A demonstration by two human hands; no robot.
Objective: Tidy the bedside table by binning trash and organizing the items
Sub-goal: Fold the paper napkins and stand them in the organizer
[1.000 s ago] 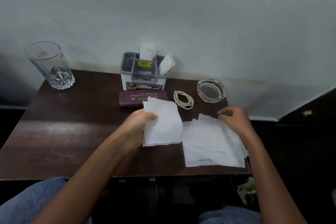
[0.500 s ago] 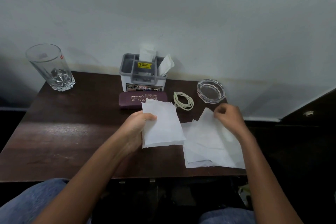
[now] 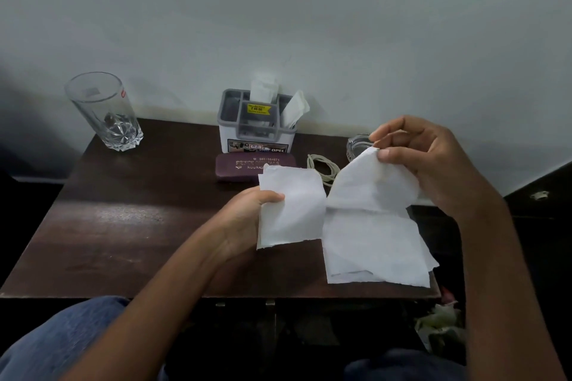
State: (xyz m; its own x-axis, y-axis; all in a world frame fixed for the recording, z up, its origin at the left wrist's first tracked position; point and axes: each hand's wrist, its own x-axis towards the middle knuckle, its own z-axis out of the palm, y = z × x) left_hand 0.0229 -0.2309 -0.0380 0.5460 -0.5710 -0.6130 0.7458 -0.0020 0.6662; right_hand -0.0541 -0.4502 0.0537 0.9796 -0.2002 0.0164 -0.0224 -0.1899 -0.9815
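My left hand [image 3: 244, 219] holds a folded white tissue [image 3: 291, 207] upright over the middle of the dark wooden bedside table [image 3: 123, 226], thumb on its front. My right hand [image 3: 430, 161] pinches the top corner of another white tissue [image 3: 368, 185] and has it lifted off the pile of several white tissues [image 3: 371, 250] lying at the table's right front corner. A grey-and-white organizer box [image 3: 257, 130] with tissues stuck in it stands at the back centre.
A maroon spectacle case [image 3: 238, 167] lies in front of the organizer, a coiled cream cord [image 3: 325, 167] beside it. A glass ashtray [image 3: 359, 145] sits partly behind my right hand. An empty drinking glass [image 3: 105, 111] stands back left. Crumpled trash [image 3: 439, 322] lies below the table's right edge.
My right hand pinched a tissue's corner on the pile and raised it up and toward me, peeling that sheet off. My left hand kept its tissue almost still.
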